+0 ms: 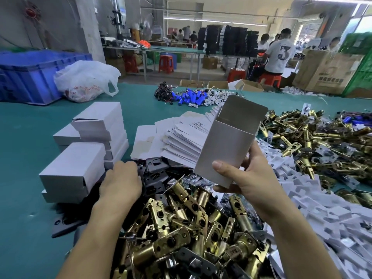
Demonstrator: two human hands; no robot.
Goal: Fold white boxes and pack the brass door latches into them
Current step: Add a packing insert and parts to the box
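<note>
Right hand (247, 178): fingers (222, 166) closed around the lower end of 1 white box (229, 141), thumb across the near face, the others behind. Box is held up off the surface (24, 158), tilted, mouth up and away from the fingers, top flap upright.

Left hand (120, 179): palm down on the black plates (155, 174). Fingers (125, 165) bend over them; I cannot tell whether they hold 1.

Brass latches (181, 224): loose heap just below both hands. None is in either hand and none is in the box yet.

Risks, my judgement:
- The grip sits at the bottom end only. A heavy latch dropped in could push out the bottom flaps if they are not tucked; I cannot see them.
- Latches lie interlocked. Lifting 1 could drag neighbours and start a slide.
- The upright flap could crease if a latch catches it going in.

Containers:
- Held box: the upper inside is visible and shows nothing; lower part hidden.
- Closed boxes (88, 146), stacked just left of the left fingers; contents hidden.
- Flat blanks (181, 135), fanned pile beyond the fingers, between the 2 hands.
- Blue crate (34, 75), far left; inside hidden.
- Plastic bag (86, 81) beside the crate; something red and white inside, not identifiable.
</note>
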